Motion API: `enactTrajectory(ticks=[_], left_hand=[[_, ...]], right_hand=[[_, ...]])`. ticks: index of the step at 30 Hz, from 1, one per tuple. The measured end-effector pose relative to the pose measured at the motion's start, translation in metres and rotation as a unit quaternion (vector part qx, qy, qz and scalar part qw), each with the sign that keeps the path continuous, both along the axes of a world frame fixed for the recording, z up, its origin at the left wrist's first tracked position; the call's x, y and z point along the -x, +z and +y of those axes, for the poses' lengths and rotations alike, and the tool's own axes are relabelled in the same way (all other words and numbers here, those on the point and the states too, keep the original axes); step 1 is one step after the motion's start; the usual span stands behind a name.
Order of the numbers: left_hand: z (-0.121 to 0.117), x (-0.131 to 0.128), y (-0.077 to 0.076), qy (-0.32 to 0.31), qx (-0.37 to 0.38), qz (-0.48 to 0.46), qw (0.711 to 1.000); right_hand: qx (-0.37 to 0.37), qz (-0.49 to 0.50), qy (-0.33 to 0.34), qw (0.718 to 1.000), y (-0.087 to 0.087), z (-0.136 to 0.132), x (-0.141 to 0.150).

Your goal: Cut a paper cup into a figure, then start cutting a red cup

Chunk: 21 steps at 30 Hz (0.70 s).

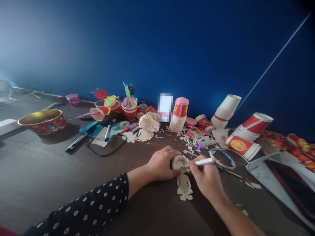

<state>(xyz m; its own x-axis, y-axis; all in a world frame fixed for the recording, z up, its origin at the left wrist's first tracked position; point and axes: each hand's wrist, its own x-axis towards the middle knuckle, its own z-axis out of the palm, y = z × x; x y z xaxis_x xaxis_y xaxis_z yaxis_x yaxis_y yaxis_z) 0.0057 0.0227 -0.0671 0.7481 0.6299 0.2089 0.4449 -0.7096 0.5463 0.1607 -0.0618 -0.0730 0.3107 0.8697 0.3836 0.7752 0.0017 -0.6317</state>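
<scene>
A cream paper doll cutout (184, 185) lies on the dark table with its ruffled, petal-edged head (180, 162) toward the far side. My left hand (162, 164) grips that head at its left edge, thumb below and fingers above. In my right hand (208, 178) is a white marker (203, 161) with an orange end, slanted down to the left. Its tip meets the right part of the head, though my fingers partly cover the spot.
Beyond my hands stand a cup stack (179, 114), a crumpled cream paper flower (149, 124) and paper scraps. Left are a red bowl (43, 123) with gold inside and a black-handled tool (78, 141). Right are a tape ring (222, 159), a tilted cup (242, 146) and a white-framed tablet (283, 183).
</scene>
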Motion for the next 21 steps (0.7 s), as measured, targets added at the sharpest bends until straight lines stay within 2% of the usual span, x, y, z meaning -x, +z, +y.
enactTrajectory(ticks=[21], left_hand=[[-0.0001,0.0001,0.0010,0.003,0.003,0.003,1.000]], right_hand=[[-0.013,-0.023,-0.008,1.000,0.0015,-0.0006,0.0005]])
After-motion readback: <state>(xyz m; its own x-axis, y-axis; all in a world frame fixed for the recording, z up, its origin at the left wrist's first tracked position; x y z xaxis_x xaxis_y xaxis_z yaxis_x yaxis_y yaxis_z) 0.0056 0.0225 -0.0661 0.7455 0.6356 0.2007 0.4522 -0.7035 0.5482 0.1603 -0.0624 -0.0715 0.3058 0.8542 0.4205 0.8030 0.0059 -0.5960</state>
